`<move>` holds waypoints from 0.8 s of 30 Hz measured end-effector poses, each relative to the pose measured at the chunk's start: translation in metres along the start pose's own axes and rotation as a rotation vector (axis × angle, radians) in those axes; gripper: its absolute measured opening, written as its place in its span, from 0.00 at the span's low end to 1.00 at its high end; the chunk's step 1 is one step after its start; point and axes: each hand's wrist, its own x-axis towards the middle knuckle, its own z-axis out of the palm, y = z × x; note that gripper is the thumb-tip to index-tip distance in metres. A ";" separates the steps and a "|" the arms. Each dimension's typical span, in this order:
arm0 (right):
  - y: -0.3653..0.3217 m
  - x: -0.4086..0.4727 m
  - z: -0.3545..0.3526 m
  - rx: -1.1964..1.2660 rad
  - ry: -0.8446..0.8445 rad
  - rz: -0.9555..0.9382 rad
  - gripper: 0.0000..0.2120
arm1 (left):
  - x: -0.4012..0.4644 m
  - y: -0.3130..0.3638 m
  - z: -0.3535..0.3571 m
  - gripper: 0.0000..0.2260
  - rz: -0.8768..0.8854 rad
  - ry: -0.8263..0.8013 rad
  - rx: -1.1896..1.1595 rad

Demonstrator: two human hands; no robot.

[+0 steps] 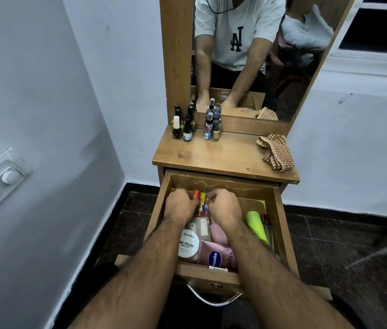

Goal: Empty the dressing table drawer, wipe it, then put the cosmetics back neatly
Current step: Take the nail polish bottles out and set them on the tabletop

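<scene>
Drawer [280, 224] stands pulled out below the desk [223, 155], both hands in its far half. Left hand [180, 205] and right hand [224, 206] curl around small nail-polish bottles [199, 201]. Nearer lie one Zudio tub [188, 245], one Vaseline pouch [216, 256], one green tube [256, 227]. One checked cloth [275, 151] lies at the desk's right edge.

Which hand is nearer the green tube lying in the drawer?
Right. The right hand is in the drawer's middle, a short gap left of the green tube. The left hand is farther left, beyond the small bottles between the hands.
</scene>
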 end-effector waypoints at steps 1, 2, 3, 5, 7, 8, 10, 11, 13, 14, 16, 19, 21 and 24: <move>0.000 0.000 0.000 -0.019 0.005 -0.007 0.08 | -0.002 0.002 -0.002 0.10 0.018 0.025 -0.001; -0.002 -0.001 0.000 -0.041 0.008 -0.014 0.08 | -0.004 0.004 -0.005 0.10 0.038 0.068 -0.003; -0.004 -0.002 0.000 -0.068 0.011 -0.023 0.08 | -0.007 0.006 -0.009 0.10 0.053 0.127 -0.007; -0.010 -0.004 0.001 -0.142 -0.001 -0.055 0.10 | -0.011 0.007 -0.017 0.10 0.081 0.232 -0.049; -0.017 -0.004 0.005 -0.219 -0.020 -0.082 0.12 | -0.014 0.004 -0.023 0.10 0.112 0.265 -0.154; -0.020 -0.004 0.007 -0.251 -0.024 -0.087 0.13 | -0.016 0.003 -0.025 0.10 0.122 0.268 -0.203; -0.025 -0.005 0.010 -0.312 -0.028 -0.083 0.12 | -0.017 0.002 -0.028 0.09 0.132 0.281 -0.262; -0.027 -0.004 0.012 -0.340 -0.032 -0.079 0.10 | -0.017 0.002 -0.029 0.09 0.137 0.289 -0.287; -0.029 -0.004 0.014 -0.370 -0.034 -0.072 0.08 | -0.017 0.002 -0.029 0.08 0.148 0.294 -0.331; -0.030 -0.005 0.014 -0.375 -0.033 -0.068 0.08 | -0.017 0.002 -0.029 0.08 0.149 0.295 -0.347; -0.032 -0.006 0.014 -0.352 -0.031 -0.056 0.08 | -0.017 0.001 -0.029 0.07 0.147 0.305 -0.377; -0.033 -0.008 0.007 -0.206 -0.028 -0.029 0.10 | -0.016 0.000 -0.030 0.06 0.151 0.319 -0.429; -0.029 -0.007 0.001 -0.050 -0.042 0.004 0.08 | -0.016 0.000 -0.030 0.06 0.151 0.328 -0.465; -0.019 -0.011 -0.009 0.163 -0.015 0.021 0.10 | -0.018 0.001 -0.032 0.06 0.152 0.337 -0.504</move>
